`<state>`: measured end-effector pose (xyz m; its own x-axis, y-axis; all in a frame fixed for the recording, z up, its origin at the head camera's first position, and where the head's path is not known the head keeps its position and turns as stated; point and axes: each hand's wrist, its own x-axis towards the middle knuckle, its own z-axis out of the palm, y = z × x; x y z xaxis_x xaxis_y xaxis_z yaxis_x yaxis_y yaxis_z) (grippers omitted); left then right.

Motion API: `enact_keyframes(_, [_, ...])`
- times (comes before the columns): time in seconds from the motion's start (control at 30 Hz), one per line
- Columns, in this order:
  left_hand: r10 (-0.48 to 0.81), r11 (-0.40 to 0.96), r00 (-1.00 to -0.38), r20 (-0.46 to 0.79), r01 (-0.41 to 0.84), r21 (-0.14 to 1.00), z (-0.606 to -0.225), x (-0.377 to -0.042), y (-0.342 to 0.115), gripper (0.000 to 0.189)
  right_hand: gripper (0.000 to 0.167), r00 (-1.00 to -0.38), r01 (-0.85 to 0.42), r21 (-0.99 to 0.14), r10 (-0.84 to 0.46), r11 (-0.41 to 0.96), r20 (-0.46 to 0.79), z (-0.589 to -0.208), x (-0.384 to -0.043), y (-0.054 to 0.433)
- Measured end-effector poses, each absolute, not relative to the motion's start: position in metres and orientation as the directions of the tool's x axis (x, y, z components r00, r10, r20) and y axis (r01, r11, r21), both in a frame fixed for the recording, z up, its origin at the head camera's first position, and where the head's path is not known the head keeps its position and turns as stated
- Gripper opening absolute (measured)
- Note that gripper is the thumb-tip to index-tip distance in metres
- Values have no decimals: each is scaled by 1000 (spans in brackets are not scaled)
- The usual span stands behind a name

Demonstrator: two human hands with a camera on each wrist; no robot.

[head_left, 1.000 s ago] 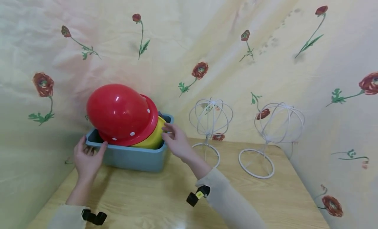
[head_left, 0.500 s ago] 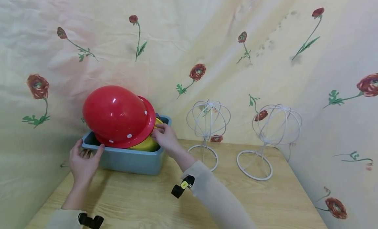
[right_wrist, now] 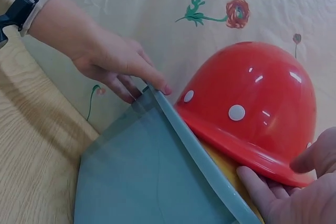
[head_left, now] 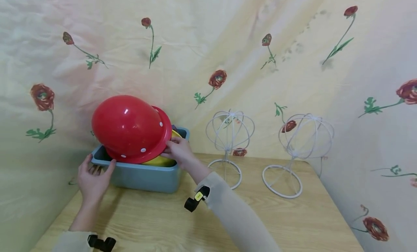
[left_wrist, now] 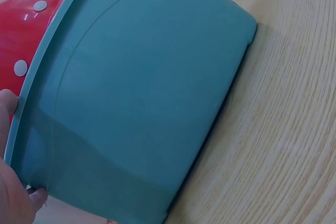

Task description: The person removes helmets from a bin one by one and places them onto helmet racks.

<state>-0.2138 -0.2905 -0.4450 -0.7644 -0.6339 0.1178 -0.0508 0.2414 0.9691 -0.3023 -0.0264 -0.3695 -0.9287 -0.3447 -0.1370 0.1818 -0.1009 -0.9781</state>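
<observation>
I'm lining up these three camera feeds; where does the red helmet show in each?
Head: red helmet, left of centre, partly inside the blue bin.
Left wrist: upper left, cut off by the picture's edge.
Right wrist: right of centre, beyond the bin's rim.
Shared landmark: the blue bin, visible in all three.

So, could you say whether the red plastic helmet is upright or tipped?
Tipped: the helmet leans left, its brim slanting across the blue rectangular bin.

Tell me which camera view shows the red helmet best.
The right wrist view: the red helmet appears largest there, though the right hand partly covers it. The head view shows most of it, smaller; the left wrist view, only a slice at the edge.
</observation>
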Motion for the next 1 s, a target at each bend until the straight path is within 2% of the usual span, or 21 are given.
enact_keyframes(0.53, [-647, 258, -752, 128, -57, 964, -446, -216, -291, 90, 36, -900, 223, -971, -401, -86, -171, -362, -319, -31])
enact_keyframes(0.73, [-653, 245, -746, 131, -45, 968, -443, -218, -286, 91, 38, -854, 248, -953, -504, -173, -131, -362, -324, -34])
enact_keyframes(1.0, [-665, 227, -738, 117, -50, 973, -444, -216, -289, 92, 38, -825, 251, -934, -561, -255, -69, -368, -323, -42])
